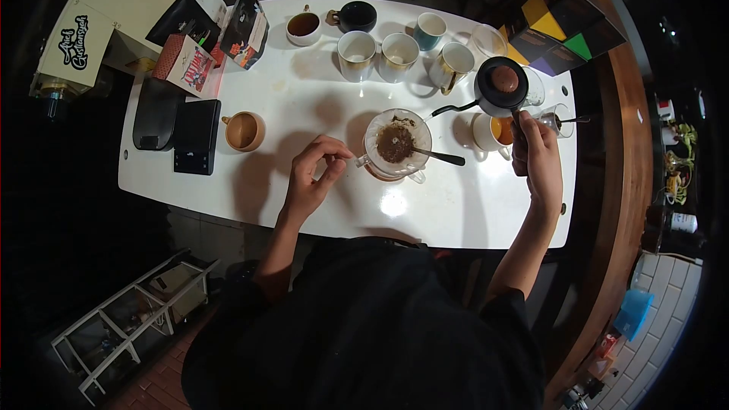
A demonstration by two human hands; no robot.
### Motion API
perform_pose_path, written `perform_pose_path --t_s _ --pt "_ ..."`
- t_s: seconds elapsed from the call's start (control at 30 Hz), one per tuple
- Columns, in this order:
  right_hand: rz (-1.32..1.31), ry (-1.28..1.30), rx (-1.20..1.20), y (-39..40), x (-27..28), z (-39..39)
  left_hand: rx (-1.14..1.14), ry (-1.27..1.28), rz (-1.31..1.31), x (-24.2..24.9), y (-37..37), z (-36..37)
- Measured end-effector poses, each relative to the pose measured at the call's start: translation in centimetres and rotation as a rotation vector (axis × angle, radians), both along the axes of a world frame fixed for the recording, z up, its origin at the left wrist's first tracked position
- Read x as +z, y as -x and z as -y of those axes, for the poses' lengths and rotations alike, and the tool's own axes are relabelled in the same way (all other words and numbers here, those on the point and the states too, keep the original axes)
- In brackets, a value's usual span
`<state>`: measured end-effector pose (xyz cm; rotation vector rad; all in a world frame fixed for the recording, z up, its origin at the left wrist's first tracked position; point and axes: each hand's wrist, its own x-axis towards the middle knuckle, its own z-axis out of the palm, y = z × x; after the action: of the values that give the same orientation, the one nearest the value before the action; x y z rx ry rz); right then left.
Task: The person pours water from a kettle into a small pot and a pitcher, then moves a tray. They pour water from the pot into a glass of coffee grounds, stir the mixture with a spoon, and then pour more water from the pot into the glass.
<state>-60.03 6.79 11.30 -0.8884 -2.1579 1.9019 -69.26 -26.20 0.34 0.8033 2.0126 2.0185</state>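
Observation:
My right hand (pixel 538 153) is wrapped round the handle of a black gooseneck kettle (pixel 503 83) with a brown lid knob. The kettle's thin spout points left, its tip close to the rim of a clear dripper (pixel 380 161). Wet coffee grounds (pixel 396 143) lie in the dripper's filter, and a dark-handled spoon (pixel 440 156) rests in it, its handle sticking out to the right. Just left of the dripper is my left hand (pixel 315 171), fingers curled, fingertips near the dripper's small handle. Whether those fingers hold anything is too small to tell.
Several cups, including a white mug (pixel 356 57), stand along the back of the white table (pixel 304 205). A brown cup (pixel 244 131) and black scale (pixel 196 137) are at left. A cup with orange inside (pixel 490 134) and a glass (pixel 560 120) stand near my right hand.

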Motion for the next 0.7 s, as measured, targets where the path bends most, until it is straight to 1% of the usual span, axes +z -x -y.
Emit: perform_pose_path --t_s 0.3,0.4,0.47,0.7 --pt "-0.016 -0.037 -0.017 0.9 0.3 0.3 0.008 -0.006 0.008 -0.3 0.0 0.3" --pt "-0.035 -0.017 -0.001 1.1 -0.1 0.1 0.008 -0.005 0.014 -0.2 0.0 0.3" --pt "-0.065 -0.049 0.019 1.3 -0.3 0.1 0.005 -0.003 0.016 -0.2 0.0 0.4" --pt "-0.061 -0.022 0.036 1.9 -0.2 0.2 0.012 -0.006 0.007 -0.3 0.0 0.6"
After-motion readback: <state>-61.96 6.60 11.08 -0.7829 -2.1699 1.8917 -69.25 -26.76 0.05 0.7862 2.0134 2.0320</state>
